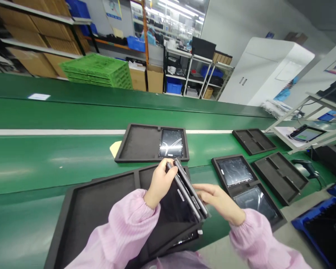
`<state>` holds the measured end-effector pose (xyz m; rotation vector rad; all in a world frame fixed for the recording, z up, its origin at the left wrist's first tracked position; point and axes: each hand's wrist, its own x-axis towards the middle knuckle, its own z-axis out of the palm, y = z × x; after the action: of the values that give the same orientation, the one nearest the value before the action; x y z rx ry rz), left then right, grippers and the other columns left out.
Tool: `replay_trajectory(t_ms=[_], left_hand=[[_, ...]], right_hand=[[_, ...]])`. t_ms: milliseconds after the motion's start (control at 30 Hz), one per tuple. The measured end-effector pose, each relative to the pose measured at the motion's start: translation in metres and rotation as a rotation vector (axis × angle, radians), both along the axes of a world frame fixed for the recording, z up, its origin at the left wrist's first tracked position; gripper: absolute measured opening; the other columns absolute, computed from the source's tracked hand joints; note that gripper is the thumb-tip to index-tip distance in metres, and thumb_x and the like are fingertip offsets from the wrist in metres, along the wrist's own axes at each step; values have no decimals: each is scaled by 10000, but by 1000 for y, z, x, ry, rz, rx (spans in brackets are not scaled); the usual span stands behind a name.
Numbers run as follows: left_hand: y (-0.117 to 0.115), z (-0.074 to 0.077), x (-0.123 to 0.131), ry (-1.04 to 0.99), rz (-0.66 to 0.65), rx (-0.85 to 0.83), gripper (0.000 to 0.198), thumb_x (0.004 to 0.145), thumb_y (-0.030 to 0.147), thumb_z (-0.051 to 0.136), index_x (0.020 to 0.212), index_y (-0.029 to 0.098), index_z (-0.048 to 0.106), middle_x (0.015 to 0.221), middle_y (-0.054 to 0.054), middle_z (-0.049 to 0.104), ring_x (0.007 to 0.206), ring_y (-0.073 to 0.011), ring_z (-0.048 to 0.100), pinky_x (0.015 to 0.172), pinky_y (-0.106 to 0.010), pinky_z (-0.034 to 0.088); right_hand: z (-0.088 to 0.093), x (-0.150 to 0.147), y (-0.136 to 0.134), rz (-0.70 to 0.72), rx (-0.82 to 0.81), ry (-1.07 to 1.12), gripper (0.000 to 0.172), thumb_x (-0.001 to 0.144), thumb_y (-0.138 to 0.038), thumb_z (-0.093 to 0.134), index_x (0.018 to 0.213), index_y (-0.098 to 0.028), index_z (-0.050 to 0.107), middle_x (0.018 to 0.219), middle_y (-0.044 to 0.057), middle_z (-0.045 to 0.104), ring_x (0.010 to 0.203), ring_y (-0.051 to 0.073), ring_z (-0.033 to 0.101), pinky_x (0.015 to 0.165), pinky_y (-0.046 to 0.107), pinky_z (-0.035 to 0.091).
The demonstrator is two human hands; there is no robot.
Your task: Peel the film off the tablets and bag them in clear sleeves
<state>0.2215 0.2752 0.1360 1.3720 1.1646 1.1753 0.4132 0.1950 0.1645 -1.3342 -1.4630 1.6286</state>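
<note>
Head view: left hand (158,184) pinched two tilted dark display panels (188,190) above a black foam tray (100,198), right hand (220,201) open just beside them; a slipped grip could drop them.

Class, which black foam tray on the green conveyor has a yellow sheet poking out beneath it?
The tray beyond the left hand, holding one dark panel; only its left edge shows the yellow sheet.
</note>
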Motion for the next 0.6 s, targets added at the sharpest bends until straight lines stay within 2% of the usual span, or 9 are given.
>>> replay_trajectory(t_ms=[67,100,133,200,267,367,433,500,600], left_hand=[[0,1,-2,-27,20,-6,82,710,267,484,710,206,428,773,15,535,743,-148,495,725,-280,374],[0,0,-3,-37,36,-14,97,707,276,496,740,204,441,767,16,529,732,-146,493,725,-281,378],[1,-1,-3,-48,54,-25,132,701,288,513,778,201,451,765,17,524,724,-145,495,727,-283,382],[5,-8,-3,-97,71,-31,254,691,319,547,891,192,456,817,2,542,759,-151,521,758,-291,396],[9,-20,-7,-152,45,-38,412,676,348,582,1027,189,435,979,-38,569,913,-169,543,858,-301,387],[4,-41,-19,-131,-38,-117,526,631,360,660,1088,176,476,1131,-82,575,1103,-212,496,982,-319,317],[-10,-54,-26,-84,-79,-191,427,638,402,674,962,145,566,1001,-98,642,1023,-252,550,942,-352,361],[-31,-62,-26,-109,-123,-274,392,717,493,593,868,132,600,865,-97,675,896,-257,604,854,-364,427],[-65,-61,-17,-300,-165,-498,508,786,601,449,927,141,612,842,-85,692,849,-236,626,799,-340,464]], right_hand=[[-33,-3,-14,64,9,184,900,642,-658,648,1350,-171,382,1173,141,558,1088,279,509,863,395,435],[-51,-10,-20,87,69,162,1018,546,-641,726,1365,-161,357,1248,155,503,1168,294,446,934,401,390],[-69,-20,-26,76,111,78,1021,516,-597,762,1352,-151,381,1267,156,486,1204,304,408,988,404,340],[-98,-45,-34,-135,155,-126,683,661,-574,647,1186,-145,561,1091,144,604,1091,320,514,974,430,363],[-110,-67,-35,-326,229,-239,422,737,-515,557,941,-161,662,889,122,661,939,325,590,902,427,430],[-91,-75,-27,-421,263,-257,252,724,-408,554,719,-171,638,703,90,654,741,313,619,726,400,507],[-62,-66,-23,-405,266,-246,192,715,-342,556,706,-160,616,687,72,646,698,288,609,677,374,508],[-32,-56,-23,-323,298,-191,186,744,-307,535,788,-146,617,753,59,648,738,264,598,692,343,496],[1,-49,-26,-68,341,-36,268,805,-317,522,992,-141,596,761,27,625,719,219,574,658,287,474]])
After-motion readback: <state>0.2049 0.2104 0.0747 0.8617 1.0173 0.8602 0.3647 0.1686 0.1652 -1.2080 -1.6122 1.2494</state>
